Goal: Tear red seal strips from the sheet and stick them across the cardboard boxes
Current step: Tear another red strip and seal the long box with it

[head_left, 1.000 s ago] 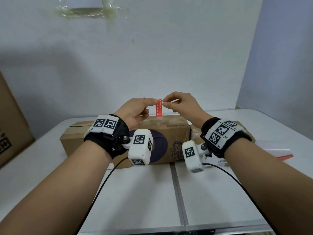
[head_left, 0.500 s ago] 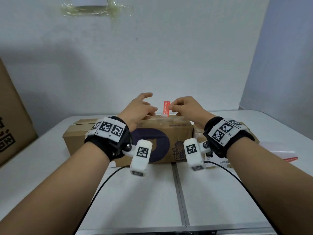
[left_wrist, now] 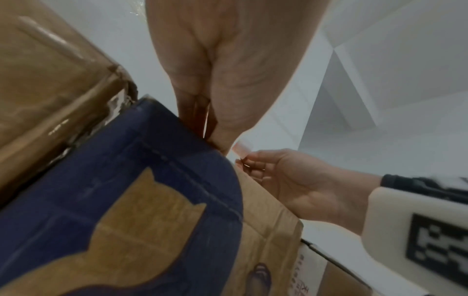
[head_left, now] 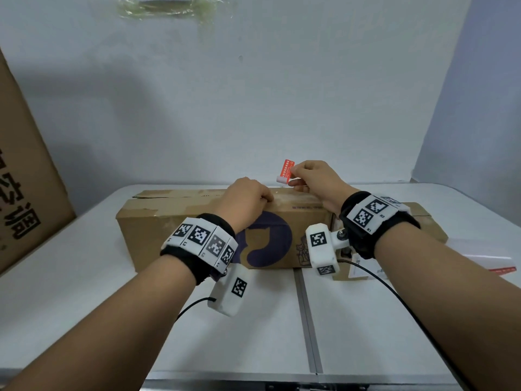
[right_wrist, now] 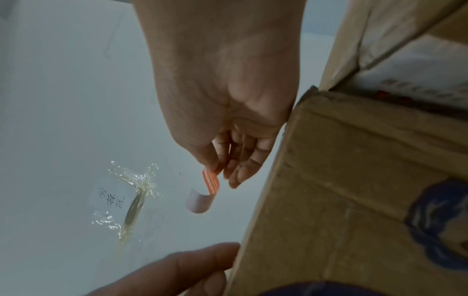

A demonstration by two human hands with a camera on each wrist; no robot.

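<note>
A long cardboard box [head_left: 174,221] with a dark purple cat print lies across the white table [head_left: 366,320]. My left hand [head_left: 260,197] rests on its top near the front edge, holding nothing; the fingertips are hidden in the left wrist view. My right hand [head_left: 293,176] pinches a red seal strip [head_left: 287,168] between thumb and forefinger, just above the box top and to the right of the left hand. The red seal strip [right_wrist: 211,183] hangs free, its white lower end curled. A second, smaller cardboard box [head_left: 431,221] sits behind my right wrist.
The sheet with a red strip [head_left: 490,262] lies on the table at the far right. A large cardboard carton [head_left: 25,193] leans at the left. Taped plastic [head_left: 169,8] sticks high on the white wall behind. A seam [head_left: 307,320] divides the table in front.
My left hand let go of the strip and came down onto the box top. My right hand now holds the strip alone and has moved it right and lower, close over the box.
</note>
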